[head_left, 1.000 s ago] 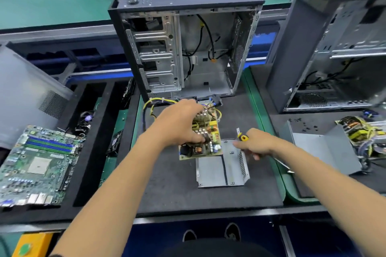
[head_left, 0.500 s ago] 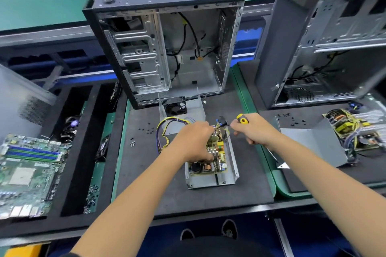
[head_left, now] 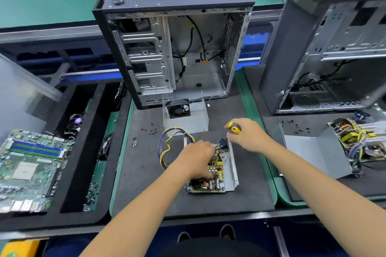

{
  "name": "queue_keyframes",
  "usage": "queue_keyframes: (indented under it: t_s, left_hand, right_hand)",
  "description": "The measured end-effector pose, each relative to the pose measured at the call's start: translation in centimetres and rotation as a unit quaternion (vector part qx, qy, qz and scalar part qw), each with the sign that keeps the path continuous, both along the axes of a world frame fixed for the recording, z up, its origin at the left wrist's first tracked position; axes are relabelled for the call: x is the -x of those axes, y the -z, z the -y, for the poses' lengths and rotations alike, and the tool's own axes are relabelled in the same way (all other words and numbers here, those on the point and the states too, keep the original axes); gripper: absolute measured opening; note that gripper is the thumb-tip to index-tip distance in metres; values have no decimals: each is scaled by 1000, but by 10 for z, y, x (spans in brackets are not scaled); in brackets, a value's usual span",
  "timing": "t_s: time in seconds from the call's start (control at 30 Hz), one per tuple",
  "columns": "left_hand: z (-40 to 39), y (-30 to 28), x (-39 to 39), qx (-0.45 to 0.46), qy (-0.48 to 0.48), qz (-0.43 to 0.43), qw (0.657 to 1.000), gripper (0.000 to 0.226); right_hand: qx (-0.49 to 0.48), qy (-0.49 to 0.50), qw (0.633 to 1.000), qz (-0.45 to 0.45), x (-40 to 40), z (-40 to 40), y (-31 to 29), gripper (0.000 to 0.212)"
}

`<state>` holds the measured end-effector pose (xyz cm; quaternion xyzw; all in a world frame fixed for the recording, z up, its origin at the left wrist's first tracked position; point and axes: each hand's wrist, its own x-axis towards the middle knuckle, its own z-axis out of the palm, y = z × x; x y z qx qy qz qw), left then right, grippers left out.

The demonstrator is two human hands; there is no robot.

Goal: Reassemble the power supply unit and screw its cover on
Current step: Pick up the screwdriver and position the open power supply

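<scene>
The power supply circuit board [head_left: 211,183] lies inside its grey metal base tray [head_left: 232,170] on the dark mat. My left hand [head_left: 197,160] grips the board from above, fingers curled over its components. My right hand [head_left: 248,136] holds a screwdriver with a yellow and black handle [head_left: 234,128] and touches the tray's far right corner. Yellow and purple cables [head_left: 167,148] loop out to the left of the board. The other housing half with a black fan [head_left: 179,110] stands just behind. Loose black screws [head_left: 151,129] lie on the mat to the left.
An open computer case [head_left: 173,48] stands upright behind the mat, a second case [head_left: 334,48] at the right. A motherboard [head_left: 29,167] lies at the left. Another metal cover [head_left: 313,152] and another opened power supply board [head_left: 359,142] sit at the right.
My left hand carried the board from the tray's upper left corner into the tray. My right hand with the screwdriver moved from the tray's top edge up to its far right corner.
</scene>
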<state>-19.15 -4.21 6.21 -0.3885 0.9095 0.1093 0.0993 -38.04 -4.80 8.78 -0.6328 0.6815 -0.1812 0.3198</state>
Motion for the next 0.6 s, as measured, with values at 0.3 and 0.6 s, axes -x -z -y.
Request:
queue_keyframes:
  t_s: [0.3,0.6]
  left_hand:
    - [6,-1,-1,-50,-44,-72,995,60]
    - [36,10,46,-43,-114,-39,992,34]
  right_hand:
    - [-43,51,998,-12,0,-2,12,21]
    - [-108,60,991,53,-1,-6,19,44]
